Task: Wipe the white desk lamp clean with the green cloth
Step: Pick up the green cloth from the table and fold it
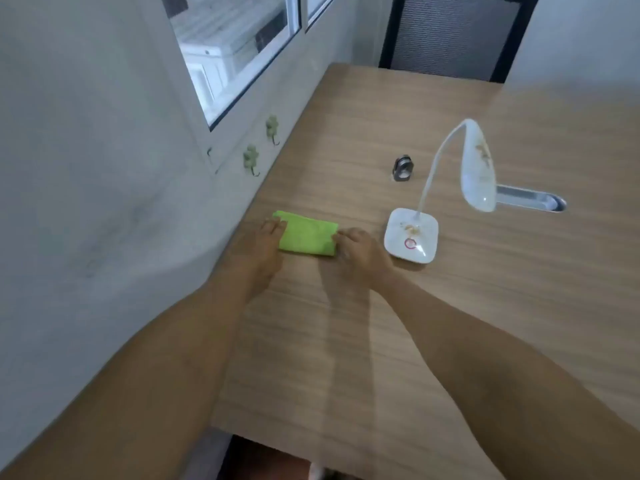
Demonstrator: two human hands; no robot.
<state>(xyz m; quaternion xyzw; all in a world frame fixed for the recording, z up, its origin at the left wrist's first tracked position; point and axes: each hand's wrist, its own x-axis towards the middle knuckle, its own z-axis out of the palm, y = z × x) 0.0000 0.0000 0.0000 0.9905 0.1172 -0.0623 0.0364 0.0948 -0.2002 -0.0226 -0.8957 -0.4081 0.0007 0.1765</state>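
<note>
Step in hand, as I judge it: preparing the cloth, wiping not yet begun. No contact between cloth and lamp.

Wooden desk (346, 341) fills most of the view, set against a pale wall (86, 168) with a window (239, 46) on the left. Dark chair back (453, 32) at the far end.

White desk lamp (474, 168) stands right of centre, upright on its square base (411, 235), thin neck arching up and over to a long drooping head. Brownish smears or crumbs show on the head's upper face and on the base; a small red ring marks the base, likely the switch. Both soiled patches look like the targets.

Green cloth (307, 233) lies flat on the desk near the wall edge, folded to a compact rectangle, just left of the lamp base but apart from it.

Left hand (266, 244) rests at the cloth's left edge, fingers together and laid on or against it; whether they pinch it I cannot tell. Right hand (360, 247) sits at the right edge, fingers curled in on the fold, seemingly gripping it.

Next move calls for: lifting the cloth in one hand, steadying the light base with the other, then wiping the head, since the thin neck will probably flex under pressure.

Small items: a cable slot (533, 197) behind the lamp, a dark ring-shaped object (402, 168), two green hooks (251, 159) on the wall.
</note>
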